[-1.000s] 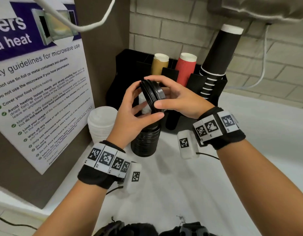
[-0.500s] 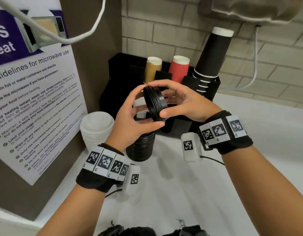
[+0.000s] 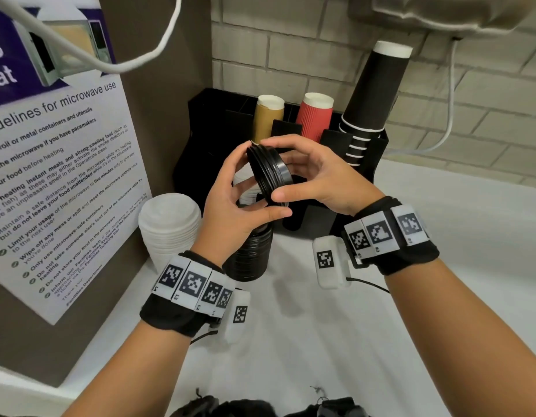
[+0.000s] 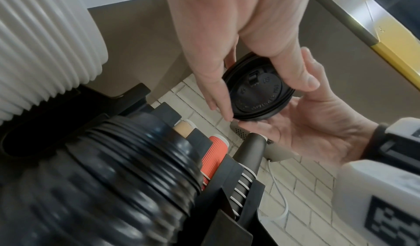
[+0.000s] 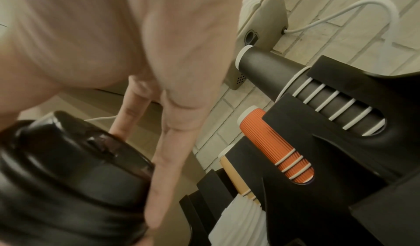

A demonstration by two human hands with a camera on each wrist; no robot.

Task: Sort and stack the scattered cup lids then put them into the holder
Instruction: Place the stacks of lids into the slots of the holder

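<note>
A short stack of black cup lids (image 3: pixel 269 173) is held up on edge in front of the black holder (image 3: pixel 363 164). My left hand (image 3: pixel 254 188) grips its rim from the left, thumb underneath. My right hand (image 3: pixel 286 168) curls round it from the right, thumb on the near rim. The left wrist view shows the top lid's face (image 4: pixel 259 95) between both hands. Directly below, a taller stack of black lids (image 3: pixel 251 254) stands on the counter. A stack of white lids (image 3: pixel 170 227) stands to its left.
The holder carries a tan cup stack (image 3: pixel 268 118), a red ribbed cup stack (image 3: pixel 316 115) and a tall black cup stack (image 3: pixel 375 91). A brown panel with a microwave poster (image 3: pixel 65 176) closes the left side. A brick wall (image 3: pixel 306 55) stands behind. White counter (image 3: pixel 441 296) spreads right.
Both hands keep hold of the short black stack, still tilted on edge above the tall stack. It has shifted only slightly; mostly the head view has moved.
</note>
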